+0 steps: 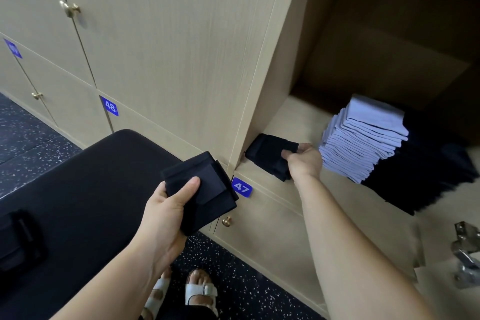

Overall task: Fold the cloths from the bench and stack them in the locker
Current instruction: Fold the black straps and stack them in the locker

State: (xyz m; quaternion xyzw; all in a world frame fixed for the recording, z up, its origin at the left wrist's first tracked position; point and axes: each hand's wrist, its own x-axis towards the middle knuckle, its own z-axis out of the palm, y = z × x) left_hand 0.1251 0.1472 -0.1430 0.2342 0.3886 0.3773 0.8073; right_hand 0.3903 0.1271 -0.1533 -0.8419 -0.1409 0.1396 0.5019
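Pinching all layers suits such soft, light fabric: right hand (pixel 302 161) grips a black cloth (pixel 267 153) at the locker's (pixel 293 122) front-left corner, left hand (pixel 166 205) a second cloth (pixel 207 187), seemingly loose-flapped.

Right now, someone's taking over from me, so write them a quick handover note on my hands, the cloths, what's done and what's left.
Left hand holds a folded black cloth over the end of the bench.
Right hand grips a second black cloth at the front left corner of the locker shelf.
Done: pale blue stack on the shelf, dark pile beside it.
Left: place both black cloths; the dark bundle on the bench may need folding.
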